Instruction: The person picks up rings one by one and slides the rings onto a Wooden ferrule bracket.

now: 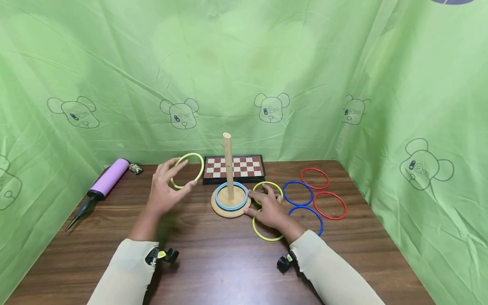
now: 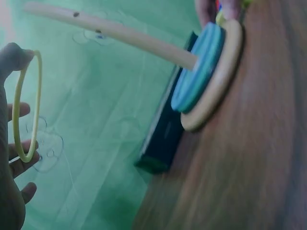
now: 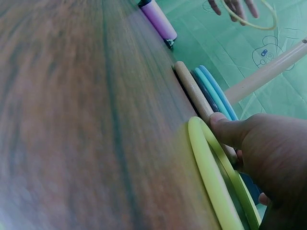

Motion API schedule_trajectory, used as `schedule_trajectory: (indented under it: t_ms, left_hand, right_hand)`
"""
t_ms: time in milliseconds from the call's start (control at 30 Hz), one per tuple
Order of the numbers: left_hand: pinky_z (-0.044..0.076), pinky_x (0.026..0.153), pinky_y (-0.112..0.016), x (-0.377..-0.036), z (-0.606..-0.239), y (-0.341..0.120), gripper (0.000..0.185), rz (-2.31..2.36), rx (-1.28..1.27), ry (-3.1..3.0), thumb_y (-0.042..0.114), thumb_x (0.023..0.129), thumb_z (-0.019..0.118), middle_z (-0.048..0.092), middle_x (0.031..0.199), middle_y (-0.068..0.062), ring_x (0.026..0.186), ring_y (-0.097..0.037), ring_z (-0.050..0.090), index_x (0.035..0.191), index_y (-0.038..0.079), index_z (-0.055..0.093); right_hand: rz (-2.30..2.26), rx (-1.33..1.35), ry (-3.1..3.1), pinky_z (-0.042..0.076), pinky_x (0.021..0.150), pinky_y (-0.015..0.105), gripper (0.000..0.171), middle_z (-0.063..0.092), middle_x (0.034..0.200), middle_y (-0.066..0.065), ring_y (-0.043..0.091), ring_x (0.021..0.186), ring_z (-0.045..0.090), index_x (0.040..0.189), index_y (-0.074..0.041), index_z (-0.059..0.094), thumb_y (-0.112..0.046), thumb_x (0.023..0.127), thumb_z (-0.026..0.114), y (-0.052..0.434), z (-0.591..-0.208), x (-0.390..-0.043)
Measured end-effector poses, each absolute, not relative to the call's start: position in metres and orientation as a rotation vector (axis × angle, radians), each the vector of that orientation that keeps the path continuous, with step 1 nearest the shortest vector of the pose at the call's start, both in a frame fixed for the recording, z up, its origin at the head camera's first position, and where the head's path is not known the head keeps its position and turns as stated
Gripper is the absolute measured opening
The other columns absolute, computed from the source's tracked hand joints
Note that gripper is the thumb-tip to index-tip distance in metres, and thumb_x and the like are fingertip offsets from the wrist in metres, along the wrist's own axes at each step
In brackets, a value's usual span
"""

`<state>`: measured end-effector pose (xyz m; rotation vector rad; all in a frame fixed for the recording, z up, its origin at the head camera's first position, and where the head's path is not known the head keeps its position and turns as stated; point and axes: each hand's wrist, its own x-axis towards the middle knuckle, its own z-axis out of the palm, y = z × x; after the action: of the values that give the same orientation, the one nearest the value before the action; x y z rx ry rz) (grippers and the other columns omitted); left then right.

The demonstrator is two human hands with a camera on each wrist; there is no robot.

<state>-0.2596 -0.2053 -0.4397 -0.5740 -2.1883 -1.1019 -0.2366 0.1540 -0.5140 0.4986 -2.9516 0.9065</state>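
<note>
Green fabric printed with outlined animal heads (image 1: 228, 51) hangs behind and beside a dark brown wood-grain table (image 1: 213, 262). Near its far edge, a pale wooden peg (image 1: 228, 167) rises from a round wooden base (image 1: 230, 214). Light-blue rings (image 2: 207, 76) lie around the peg's foot; both wrist views, looking side-on, show a dark layer (image 3: 206, 91) between them and the base.

The left hand (image 1: 165, 186) pinches a slim yellow ring (image 2: 16, 117) between thumb and fingers, raised to the left of the peg, touching neither peg nor base. The right hand (image 1: 271, 209) grips the base's right edge; the right wrist view shows its thumb lying on that edge, close beside a yellow ring.

Only the head view lays out everything on the right: two flat yellow rings (image 1: 268, 239), two dark blue rings (image 1: 297, 181) and two red rings (image 1: 345, 205). It alone shows the red-brown-and-white chequered top of the black-edged board (image 1: 249, 167) behind the peg; the left wrist view catches its dark side. A purple cylindrical pump (image 1: 110, 178) lies at far left.
</note>
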Motion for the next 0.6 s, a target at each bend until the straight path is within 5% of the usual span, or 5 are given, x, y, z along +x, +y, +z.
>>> schedule_trajectory:
  t_ms: [200, 600]
  left_hand:
    - [0.042, 0.103, -0.053, -0.26, -0.417, -0.187, 0.069, -1.166, -0.591, -2.095, 0.022, 0.081, 0.091, 0.064, 0.148, -0.027, 0.132, -0.047, 0.056, 0.146, 0.009, 0.071]
    - [0.038, 0.126, -0.063, -0.26, -0.364, -0.152, 0.069, -1.475, -0.567, -1.941, 0.017, 0.084, 0.09, 0.064, 0.154, -0.017, 0.148, -0.03, 0.053, 0.15, 0.011, 0.068]
  right_hand:
    - [0.908, 0.5, -2.946, 0.018, 0.12, 0.076, 0.063, 0.063, 0.16, 0.0, 0.044, 0.169, 0.018, 0.156, -0.027, 0.063, -0.049, 0.1, 0.079, 0.154, -0.513, -0.236]
    - [0.915, 0.498, -2.947, 0.015, 0.121, 0.077, 0.062, 0.064, 0.159, -0.001, 0.044, 0.169, 0.016, 0.155, -0.027, 0.064, -0.05, 0.1, 0.079, 0.153, -0.513, -0.236]
